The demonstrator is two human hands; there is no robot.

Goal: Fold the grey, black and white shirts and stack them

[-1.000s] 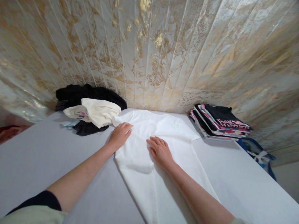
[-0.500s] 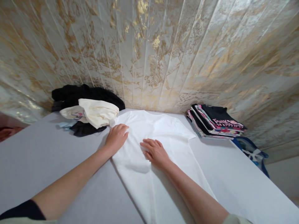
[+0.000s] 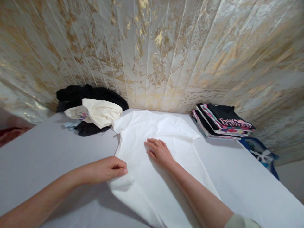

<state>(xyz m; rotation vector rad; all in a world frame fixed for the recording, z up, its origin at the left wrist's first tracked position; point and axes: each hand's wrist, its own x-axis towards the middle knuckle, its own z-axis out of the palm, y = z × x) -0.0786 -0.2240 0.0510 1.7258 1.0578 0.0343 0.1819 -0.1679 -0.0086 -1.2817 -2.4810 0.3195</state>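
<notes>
A white short-sleeved T-shirt (image 3: pixel 152 126) lies spread on the table, its neckline toward the curtain and its body running down to the lower edge of the view. My left hand (image 3: pixel 114 169) pinches the shirt's left side edge, fingers curled, and the fabric there is lifted a little off the table. My right hand (image 3: pixel 159 152) rests on the middle of the shirt with the fingers stretched out and nothing gripped. The hem is out of view.
A loose heap with a cream garment (image 3: pixel 102 112) and a black garment (image 3: pixel 95 93) sits at the back left. On the back right is a stack of folded clothes (image 3: pixel 223 122), with a blue-edged bag (image 3: pixel 263 155) beyond the table edge. A patterned curtain (image 3: pixel 152 57) hangs behind the table (image 3: pixel 71 148).
My left hand has moved from near the left sleeve down the shirt's side and closed on its edge, raising the fabric. My right hand stays nearly in place.
</notes>
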